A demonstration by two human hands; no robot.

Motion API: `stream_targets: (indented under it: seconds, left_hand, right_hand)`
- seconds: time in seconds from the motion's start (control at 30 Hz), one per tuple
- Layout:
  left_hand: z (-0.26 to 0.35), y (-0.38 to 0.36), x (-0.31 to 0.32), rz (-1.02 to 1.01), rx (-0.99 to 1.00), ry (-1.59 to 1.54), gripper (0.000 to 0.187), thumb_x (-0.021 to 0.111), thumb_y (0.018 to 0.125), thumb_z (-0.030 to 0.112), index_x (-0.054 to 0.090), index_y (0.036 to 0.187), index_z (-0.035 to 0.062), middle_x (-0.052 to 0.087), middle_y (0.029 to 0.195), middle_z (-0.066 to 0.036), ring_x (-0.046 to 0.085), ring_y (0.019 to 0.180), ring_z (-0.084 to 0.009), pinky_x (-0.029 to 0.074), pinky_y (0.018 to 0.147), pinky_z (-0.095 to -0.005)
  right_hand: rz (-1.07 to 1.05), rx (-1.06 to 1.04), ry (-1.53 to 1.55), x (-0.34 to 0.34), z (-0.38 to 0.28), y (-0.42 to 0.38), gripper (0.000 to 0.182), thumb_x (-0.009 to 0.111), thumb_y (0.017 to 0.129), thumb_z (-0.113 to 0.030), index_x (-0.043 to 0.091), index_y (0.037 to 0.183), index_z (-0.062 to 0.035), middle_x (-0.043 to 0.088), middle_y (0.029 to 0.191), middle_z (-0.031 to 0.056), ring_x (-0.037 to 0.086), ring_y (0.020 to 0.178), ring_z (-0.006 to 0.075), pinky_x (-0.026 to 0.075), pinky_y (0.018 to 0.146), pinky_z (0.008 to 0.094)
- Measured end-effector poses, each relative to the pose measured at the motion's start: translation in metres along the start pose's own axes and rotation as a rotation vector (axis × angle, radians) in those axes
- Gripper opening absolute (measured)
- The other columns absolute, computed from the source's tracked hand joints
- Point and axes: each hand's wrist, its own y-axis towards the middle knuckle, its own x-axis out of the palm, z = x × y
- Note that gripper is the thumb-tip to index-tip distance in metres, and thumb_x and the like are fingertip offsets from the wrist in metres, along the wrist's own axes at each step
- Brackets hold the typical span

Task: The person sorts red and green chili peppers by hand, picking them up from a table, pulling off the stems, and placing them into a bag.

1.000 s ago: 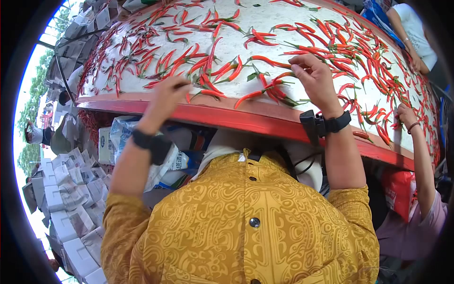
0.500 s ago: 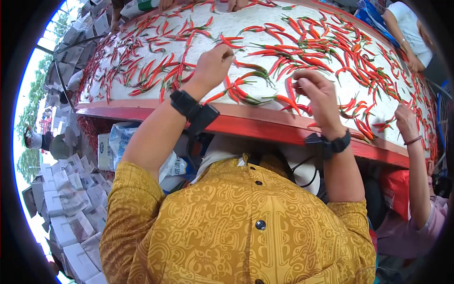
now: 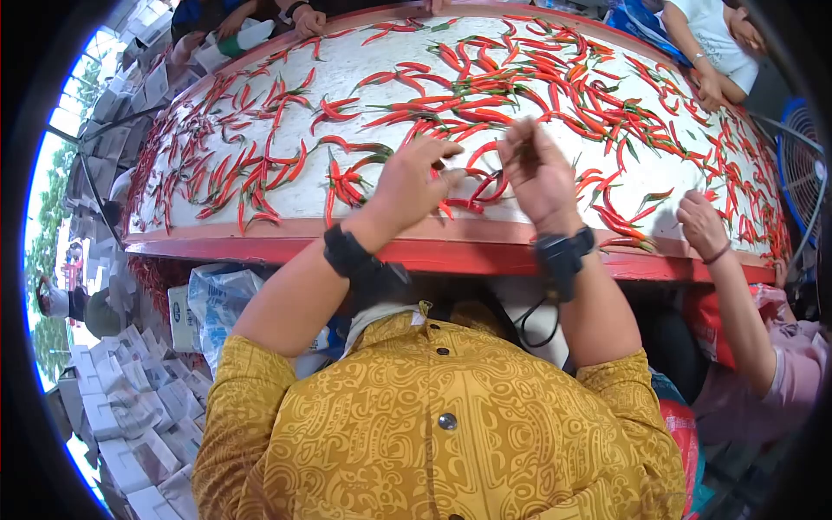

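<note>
Red chili peppers with green stems (image 3: 490, 115) lie scattered over a white tabletop (image 3: 295, 204). My left hand (image 3: 420, 178) is over the near part of the table, its thumb and fingers apart with nothing visible between them. Several peppers lie just beyond and beside its fingertips. To its right, my right hand (image 3: 539, 178) is raised with curled fingers pressed together. Something small and dark greenish shows at those fingertips, too unclear to name. Both wrists wear black bands. A small group of peppers (image 3: 344, 184) lies left of my left hand.
The table has a raised red edge (image 3: 390, 253) in front of me. A co-worker's hand (image 3: 702, 225) is over the table at the right. More people's hands (image 3: 308, 19) are at the far edge. A blue fan (image 3: 802, 156) stands right; white boxes (image 3: 130, 416) are stacked left.
My left hand has moved right and its fingers have spread. My right hand has moved left, nearer to it. The view has shifted, and the co-worker's hand at the right appears farther left.
</note>
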Motion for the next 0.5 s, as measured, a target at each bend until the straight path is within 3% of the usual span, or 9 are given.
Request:
stream_targets:
  seconds: [0.07,0.17,0.2,0.3,0.43,0.5]
  left_hand:
    - [-0.044,0.014,0.013,0.085,0.146,0.314,0.035,0.063,0.075,0.011,0.057,0.109,0.0075,0.057,0.105,-0.013,0.053,0.099,-0.0293,0.043,0.085,-0.0385]
    - [-0.076,0.039,0.018,0.101,0.163,0.485,0.033,0.058,0.078,0.009,0.056,0.111,0.0093,0.055,0.108,-0.014,0.053,0.098,-0.0302,0.043,0.085,-0.0390]
    - [-0.090,0.046,0.020,0.096,0.157,0.486,0.033,0.058,0.078,0.009,0.056,0.111,0.0093,0.055,0.108,-0.014,0.053,0.098,-0.0302,0.043,0.085,-0.0390]
    - [-0.111,0.059,0.014,-0.078,-0.132,0.604,0.034,0.058,0.079,0.011,0.055,0.113,0.0085,0.055,0.110,-0.014,0.053,0.099,-0.0303,0.043,0.086,-0.0377]
    - [-0.115,0.068,-0.006,-0.144,-0.237,0.585,0.028,0.064,0.076,0.017,0.061,0.102,0.0067,0.059,0.094,-0.015,0.057,0.088,-0.0305,0.045,0.077,-0.0378]
    - [-0.114,0.071,-0.010,0.029,-0.244,0.653,0.028,0.065,0.074,0.018,0.062,0.099,0.0063,0.060,0.094,-0.013,0.058,0.087,-0.0294,0.046,0.076,-0.0371]
  right_hand:
    - [0.168,-0.123,0.041,-0.019,-0.035,0.019,0.025,0.041,0.095,-0.015,0.047,0.114,-0.0004,0.058,0.089,0.0073,0.057,0.081,0.0191,0.051,0.080,0.0359]
    - [-0.021,-0.131,-0.039,-0.046,-0.078,0.041,0.026,0.040,0.095,-0.012,0.047,0.117,-0.0010,0.052,0.077,0.0029,0.045,0.060,0.0105,0.042,0.059,0.0258]
    - [0.018,-0.174,-0.112,-0.053,-0.086,0.045,0.026,0.040,0.095,-0.012,0.047,0.117,-0.0016,0.050,0.074,0.0019,0.041,0.056,0.0091,0.038,0.055,0.0247]
    - [-0.010,-0.224,-0.224,-0.086,-0.107,0.059,0.025,0.043,0.093,-0.012,0.049,0.116,-0.0042,0.047,0.067,0.0004,0.036,0.052,0.0086,0.031,0.049,0.0242]
    - [0.006,-0.234,-0.264,-0.089,-0.132,0.052,0.027,0.046,0.092,-0.018,0.050,0.113,-0.0013,0.038,0.061,-0.0018,0.032,0.050,0.0087,0.029,0.048,0.0234]
    - [-0.038,-0.224,-0.254,-0.091,-0.136,0.049,0.026,0.048,0.091,-0.018,0.052,0.110,0.0004,0.037,0.060,-0.0022,0.031,0.050,0.0083,0.028,0.048,0.0227]
